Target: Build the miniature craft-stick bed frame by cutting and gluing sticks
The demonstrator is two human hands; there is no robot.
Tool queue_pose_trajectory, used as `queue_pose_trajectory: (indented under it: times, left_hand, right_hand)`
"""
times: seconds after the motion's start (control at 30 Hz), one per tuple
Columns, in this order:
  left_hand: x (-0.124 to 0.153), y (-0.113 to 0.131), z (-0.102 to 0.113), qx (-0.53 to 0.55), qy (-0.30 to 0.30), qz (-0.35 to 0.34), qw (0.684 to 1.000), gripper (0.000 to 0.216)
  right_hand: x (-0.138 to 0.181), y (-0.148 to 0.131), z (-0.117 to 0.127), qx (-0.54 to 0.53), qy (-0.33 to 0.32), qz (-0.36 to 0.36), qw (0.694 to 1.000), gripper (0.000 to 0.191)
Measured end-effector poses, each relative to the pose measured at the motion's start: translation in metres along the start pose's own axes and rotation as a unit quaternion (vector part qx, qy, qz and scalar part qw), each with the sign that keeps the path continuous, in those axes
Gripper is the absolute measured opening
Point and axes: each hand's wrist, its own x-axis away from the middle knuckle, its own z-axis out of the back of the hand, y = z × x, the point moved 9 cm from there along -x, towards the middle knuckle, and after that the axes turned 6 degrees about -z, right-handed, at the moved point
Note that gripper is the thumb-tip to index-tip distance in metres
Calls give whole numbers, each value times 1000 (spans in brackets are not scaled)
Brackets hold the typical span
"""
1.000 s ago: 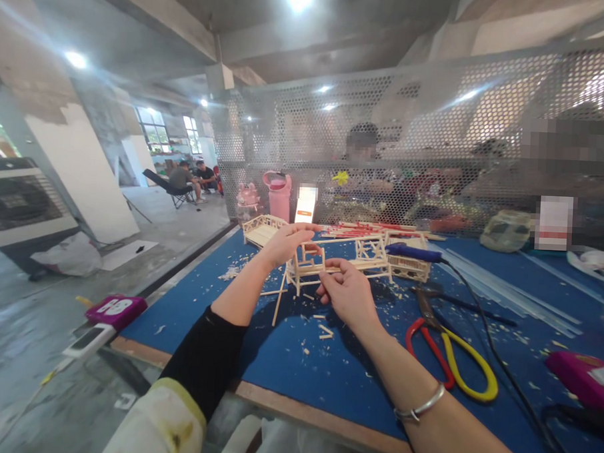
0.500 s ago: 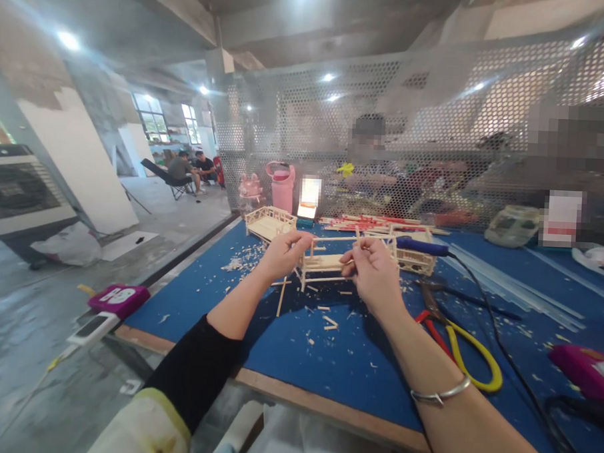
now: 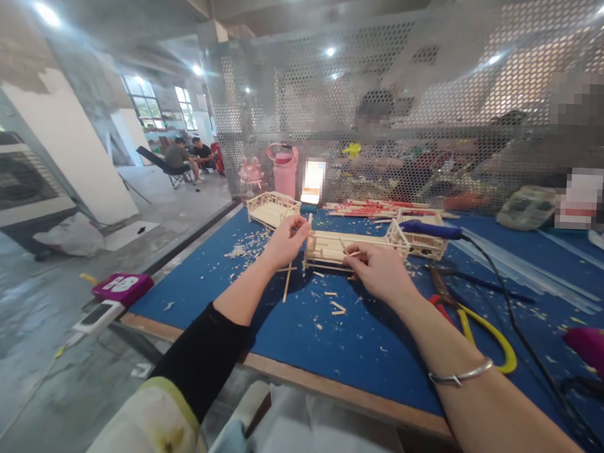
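Note:
A small model bench or bed made of thin wooden sticks [image 3: 329, 240] stands on the blue tabletop in front of me. My left hand [image 3: 285, 242] is closed at its left end, with thumb and fingertips pinched on the corner post. My right hand [image 3: 383, 273] is closed in a pinch on a short thin wooden stick [image 3: 344, 247], held over the front of the model. Its palm faces down, and some of its fingers are hidden. A loose stick [image 3: 287, 282] lies on the table below my left wrist.
Similar stick models stand behind at left [image 3: 270, 208] and right [image 3: 426, 244]. A blue-handled corded tool [image 3: 432, 229] rests by the right one. Yellow-and-red-handled pliers [image 3: 495, 335], clear strips [image 3: 530, 273], red-tipped sticks [image 3: 377, 208] and wood scraps lie about. Perforated mesh [image 3: 287, 106] rises behind.
My right hand has come down from the model's top to its front, a short stick now in its pinch. The left hand stays at the left end. The camera view has shifted slightly.

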Motion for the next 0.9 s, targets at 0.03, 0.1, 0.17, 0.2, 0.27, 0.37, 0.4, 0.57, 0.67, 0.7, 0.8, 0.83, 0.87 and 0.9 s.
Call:
queue_pose_trajectory:
  times: [0.03, 0.1, 0.17, 0.2, 0.27, 0.37, 0.4, 0.57, 0.67, 0.7, 0.8, 0.83, 0.87, 0.9]
  left_hand:
    - [2, -5, -1, 22, 7, 37, 999, 21]
    - [6, -9, -5, 49, -5, 79, 996, 21]
    - [8, -5, -8, 55, -24, 81, 995, 21]
    - [8, -4, -8, 50, -23, 79, 995, 21]
    - [9, -4, -6, 41, -10, 86, 995, 20]
    - [9, -10, -6, 38, 1, 107, 993, 18]
    - [9, -10, -7, 33, 1, 105, 994, 18]
    - [7, 21, 0, -72, 25, -46, 996, 20]
    - [9, 50, -5, -119, -11, -160, 980, 27]
    - [8, 55, -8, -125, -28, -169, 977, 30]
    - [-3, 53, -15, -127, -83, -129, 980, 39]
    - [-8, 50, -19, -125, -107, -109, 980, 40]
    - [-12, 47, -23, -123, -130, -91, 980, 40]
    - [-16, 45, -26, -119, -152, -75, 978, 39]
  right_hand:
    - [1, 2, -3, -13, 5, -20, 1000, 9]
    - [4, 2, -9, -36, 17, -37, 998, 9]
    - [7, 3, -17, -61, 18, -54, 997, 10]
    - [8, 4, -22, -74, 12, -63, 995, 11]
    - [9, 7, -33, -102, -5, -83, 991, 15]
    - [8, 12, -44, -141, -26, -110, 984, 17]
    - [7, 13, -47, -152, -29, -118, 981, 16]
    - [4, 16, -49, -186, -23, -137, 973, 11]
    - [2, 16, -45, -191, -3, -131, 973, 20]
    - [1, 17, -44, -189, -1, -130, 973, 22]
    - [-2, 17, -44, -174, -11, -125, 977, 19]
    - [-2, 17, -45, -167, -16, -123, 978, 18]
    - [-3, 16, -45, -159, -20, -120, 980, 17]
    - [-3, 16, -45, -152, -22, -116, 981, 17]
